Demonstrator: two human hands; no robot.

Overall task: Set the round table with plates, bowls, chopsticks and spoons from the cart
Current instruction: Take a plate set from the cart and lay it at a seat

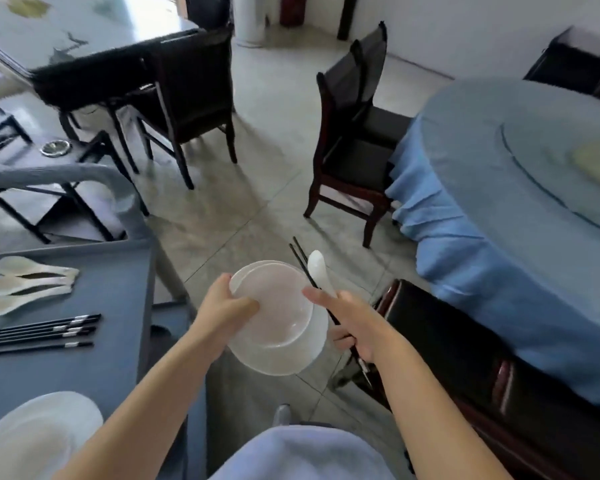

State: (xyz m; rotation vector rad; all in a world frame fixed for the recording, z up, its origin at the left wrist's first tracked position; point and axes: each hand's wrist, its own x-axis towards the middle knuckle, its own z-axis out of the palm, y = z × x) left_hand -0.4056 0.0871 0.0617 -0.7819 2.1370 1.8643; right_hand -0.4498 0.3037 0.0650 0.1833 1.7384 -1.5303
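The table [482, 161] lies far right, the cart [118, 289] near left. Between them, in mid-air, our left hand [222, 313] grips the plate [278, 363] by its left rim, thumb on the bowl [274, 306] stacked on it. Both look glazed, slippery and breakable, so we judge they want support from beneath. Our right hand [357, 327] clasps the stiff, light chopsticks [303, 268] and spoon [319, 268] together.
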